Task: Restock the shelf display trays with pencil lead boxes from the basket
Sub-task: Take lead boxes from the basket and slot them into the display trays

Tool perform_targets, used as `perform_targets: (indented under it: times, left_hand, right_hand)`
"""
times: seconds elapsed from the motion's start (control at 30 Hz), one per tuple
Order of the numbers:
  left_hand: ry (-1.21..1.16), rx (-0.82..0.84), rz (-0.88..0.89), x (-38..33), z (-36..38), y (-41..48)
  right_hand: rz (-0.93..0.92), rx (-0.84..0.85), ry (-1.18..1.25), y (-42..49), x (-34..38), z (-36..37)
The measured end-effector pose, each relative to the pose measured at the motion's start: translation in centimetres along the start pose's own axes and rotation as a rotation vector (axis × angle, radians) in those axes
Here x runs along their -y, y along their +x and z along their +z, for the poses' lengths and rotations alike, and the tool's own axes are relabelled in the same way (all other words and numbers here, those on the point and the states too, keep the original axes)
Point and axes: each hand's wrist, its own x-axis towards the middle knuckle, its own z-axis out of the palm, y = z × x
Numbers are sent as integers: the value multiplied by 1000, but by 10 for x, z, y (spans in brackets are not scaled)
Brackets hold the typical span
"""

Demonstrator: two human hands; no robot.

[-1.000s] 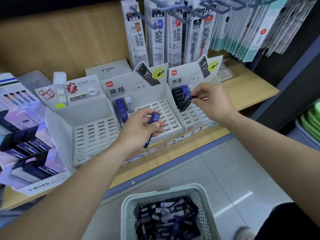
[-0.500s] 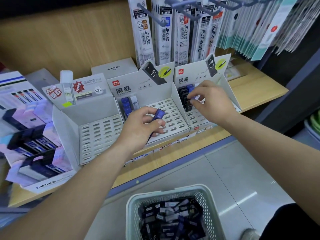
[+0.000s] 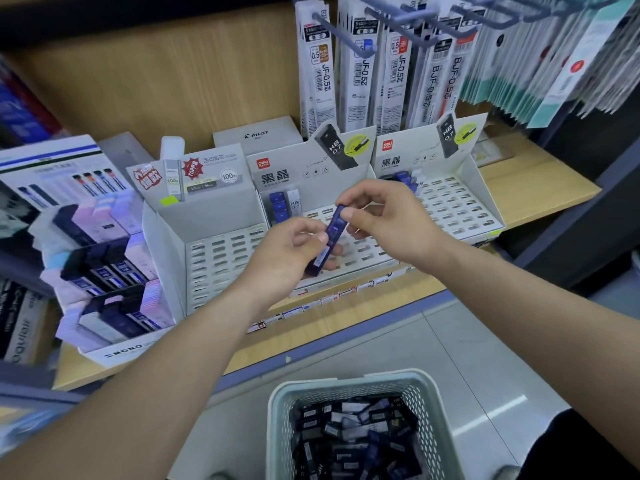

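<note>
from the head view, we hold one blue lead box (image 3: 333, 227) in front of the middle tray (image 3: 363, 254) on the shelf. our left hand (image 3: 287, 251) pinches its lower half with thumb and curled fingers, and our right hand (image 3: 384, 216) pinches the top end. we judge it light, stiff and smooth, best held by its long flat sides. more boxes fill the basket (image 3: 346, 381) near us.

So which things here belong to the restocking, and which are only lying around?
Job: lead box in left hand and right hand, basket, middle tray, right tray.
Idle: hanging refills, Pilot box, Mono display.
</note>
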Motion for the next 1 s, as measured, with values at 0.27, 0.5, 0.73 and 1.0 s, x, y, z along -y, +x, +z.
perform_targets:
  times: [0.27,0.5,0.73,1.0]
  left_hand:
    - [15,-22,2,3,-23,-9]
    - [180,-175,39,10,-40,-7]
    - [616,-277,62,29,-62,-8]
    - [883,-163,42,44,-68,-12]
  right_hand:
    - [62,17,204,5,10,19]
    - [104,-16,317,12,15,33]
    - [-58,-80,-60,24,9,48]
    - [-106,-89,-189,27,5,50]
